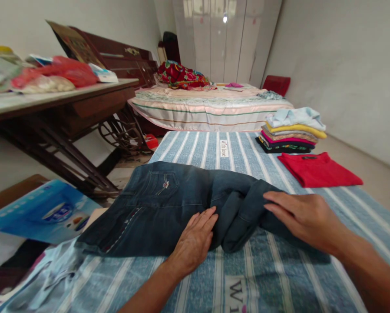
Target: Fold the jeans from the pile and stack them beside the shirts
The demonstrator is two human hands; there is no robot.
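Observation:
A pair of dark blue jeans (pixel 178 187) lies across the bed in front of me. The waistband points left, and a back pocket with white embroidery faces up. Toward the right the legs are bunched and creased. My left hand (pixel 196 237) rests flat on the jeans near the top of the legs, fingers stretched out. At the bunched leg, my right hand (pixel 299 215) has its fingers bent against the denim, gripping it. Part of a leg runs beneath that hand, and its palm side is hidden.
A folded red shirt (pixel 320 169) and a stack of folded clothes (pixel 292 132) sit at the right on the striped bedsheet (pixel 198 150). Light blue clothing (pixel 48 278) lies front left. A sewing-machine table (pixel 117 89) and blue box (pixel 51 213) stand left; another bed (pixel 208 108) is behind.

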